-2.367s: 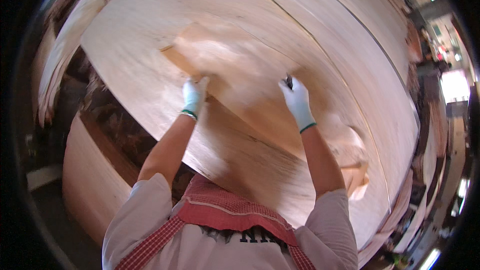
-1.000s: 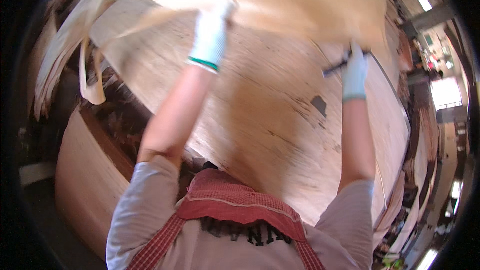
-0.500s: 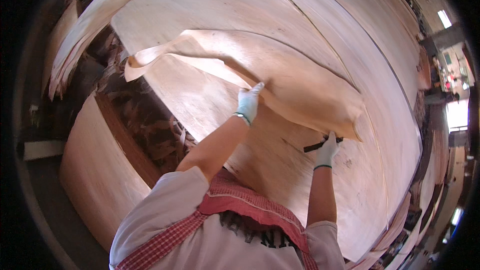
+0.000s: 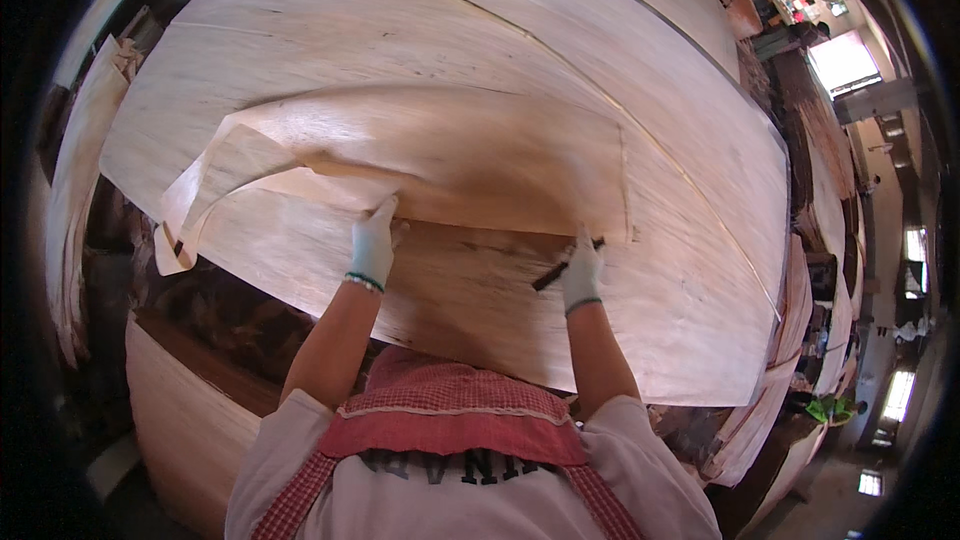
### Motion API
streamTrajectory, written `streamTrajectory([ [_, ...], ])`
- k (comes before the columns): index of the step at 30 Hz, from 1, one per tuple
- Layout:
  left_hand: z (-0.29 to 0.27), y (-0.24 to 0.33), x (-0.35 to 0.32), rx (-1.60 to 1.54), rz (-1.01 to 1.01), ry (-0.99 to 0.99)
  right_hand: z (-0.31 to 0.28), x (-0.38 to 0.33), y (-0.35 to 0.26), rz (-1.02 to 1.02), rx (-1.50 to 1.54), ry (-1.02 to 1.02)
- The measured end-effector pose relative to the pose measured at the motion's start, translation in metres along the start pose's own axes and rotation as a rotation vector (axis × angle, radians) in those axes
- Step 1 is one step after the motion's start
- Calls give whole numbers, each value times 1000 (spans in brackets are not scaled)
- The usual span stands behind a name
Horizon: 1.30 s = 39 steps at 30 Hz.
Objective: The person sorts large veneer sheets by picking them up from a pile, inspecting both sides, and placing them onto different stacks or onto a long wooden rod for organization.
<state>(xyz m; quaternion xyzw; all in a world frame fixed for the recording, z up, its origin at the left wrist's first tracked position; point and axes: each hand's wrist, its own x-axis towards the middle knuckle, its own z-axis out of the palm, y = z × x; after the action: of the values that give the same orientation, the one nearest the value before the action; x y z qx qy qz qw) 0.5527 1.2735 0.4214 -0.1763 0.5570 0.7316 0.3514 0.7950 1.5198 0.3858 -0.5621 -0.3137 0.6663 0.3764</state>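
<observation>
A thin, pale wood veneer sheet [image 4: 470,155] lies folded over on top of a large stack of veneer sheets [image 4: 640,90]. My left hand [image 4: 374,240], in a white glove with a green cuff, grips the sheet's near edge. My right hand [image 4: 581,267], gloved the same way, holds that edge further right, together with a thin dark stick-like tool [image 4: 560,268]. The left end of the sheet [image 4: 200,205] curls and hangs over the side of the stack.
More veneer piles stand at the left [image 4: 85,160], lower left [image 4: 185,420] and along the right [image 4: 830,240]. Dark debris [image 4: 215,305] fills the gap below the stack. Bright windows [image 4: 845,60] show at the far right.
I had the sheet lifted overhead a second ago; it has come down and now lies folded on the stack. Both hands dropped with it and still grip its near edge.
</observation>
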Motion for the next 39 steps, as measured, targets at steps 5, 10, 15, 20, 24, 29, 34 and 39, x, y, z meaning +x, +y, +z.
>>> streamTrajectory([
  [5,-72,65,-47,725,-68,-400,-19,-7,-17,-223,-222,-18],
  [10,-118,153,37,388,514,28,98,-42,-44,-240,-654,-408],
  [15,-202,215,218,719,550,387,157,-16,6,-589,-1444,-487],
  [20,-126,216,237,-5,659,23,144,11,13,-490,-1538,-352],
  [24,-152,209,193,257,931,463,153,3,21,-574,-1518,-417],
  [29,-127,159,156,624,1253,908,157,3,22,-518,-1446,-357],
  [34,-37,33,109,1665,1404,-164,162,-5,23,-608,-1462,-358],
  [39,-38,113,126,1775,720,228,164,3,11,-242,-1347,-392],
])
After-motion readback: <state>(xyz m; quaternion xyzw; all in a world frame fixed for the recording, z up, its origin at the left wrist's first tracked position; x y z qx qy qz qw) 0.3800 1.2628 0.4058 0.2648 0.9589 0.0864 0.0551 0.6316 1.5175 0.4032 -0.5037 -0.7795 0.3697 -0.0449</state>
